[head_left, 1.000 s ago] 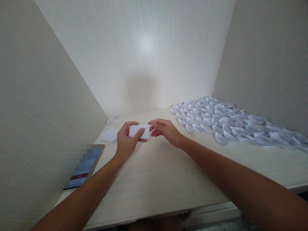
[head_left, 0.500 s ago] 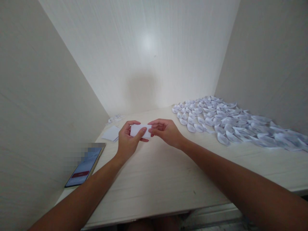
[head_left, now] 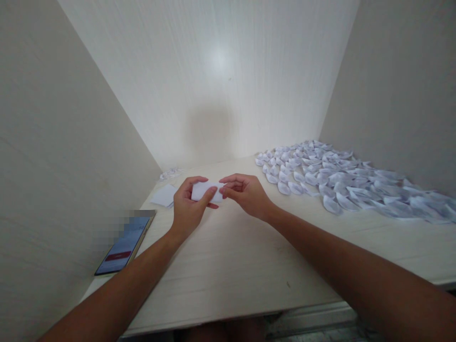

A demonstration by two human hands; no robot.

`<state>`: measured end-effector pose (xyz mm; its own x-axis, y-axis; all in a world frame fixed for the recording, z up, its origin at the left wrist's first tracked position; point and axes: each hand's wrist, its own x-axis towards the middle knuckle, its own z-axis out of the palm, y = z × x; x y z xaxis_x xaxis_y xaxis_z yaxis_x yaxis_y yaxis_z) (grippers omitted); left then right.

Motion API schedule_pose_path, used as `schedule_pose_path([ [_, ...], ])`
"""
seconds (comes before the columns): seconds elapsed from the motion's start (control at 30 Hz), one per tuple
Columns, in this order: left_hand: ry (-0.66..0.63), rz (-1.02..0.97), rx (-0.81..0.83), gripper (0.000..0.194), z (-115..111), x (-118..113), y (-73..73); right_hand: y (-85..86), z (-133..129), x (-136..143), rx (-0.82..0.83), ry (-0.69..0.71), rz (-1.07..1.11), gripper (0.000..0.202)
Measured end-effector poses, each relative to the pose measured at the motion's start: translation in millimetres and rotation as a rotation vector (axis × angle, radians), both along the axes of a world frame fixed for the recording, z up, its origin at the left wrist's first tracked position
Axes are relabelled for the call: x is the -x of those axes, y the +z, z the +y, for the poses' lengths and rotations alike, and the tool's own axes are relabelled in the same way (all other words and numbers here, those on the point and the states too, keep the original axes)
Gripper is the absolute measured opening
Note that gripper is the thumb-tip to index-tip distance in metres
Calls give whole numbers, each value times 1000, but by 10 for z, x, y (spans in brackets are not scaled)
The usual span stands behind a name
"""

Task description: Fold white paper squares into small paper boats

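A small white rectangle of paper is held up above the table, between both hands. My left hand is closed on it, thumb across the front and fingers behind. At its right end, my right hand pinches the paper between thumb and fingertips. Whether it is one folded sheet or several layers I cannot tell. Behind my left hand lies a stack of white paper sheets on the table.
Many folded white paper pieces spread over the table's right side. Thin white scraps lie at the back left corner. A phone rests at the left edge of the white table. Panels enclose the back and sides.
Both hands stay almost in place with the paper still between them. The paper and my left hand sit very slightly further left and higher in view.
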<state>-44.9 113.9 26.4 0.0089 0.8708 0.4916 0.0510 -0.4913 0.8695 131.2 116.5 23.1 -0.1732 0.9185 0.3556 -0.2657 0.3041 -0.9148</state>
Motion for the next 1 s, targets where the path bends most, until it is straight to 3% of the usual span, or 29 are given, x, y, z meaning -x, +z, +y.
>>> schedule_pose_path([
  [1.0,9,5,-7,41,-17,-27,29,4,2,-7,-27,-13,2,28],
])
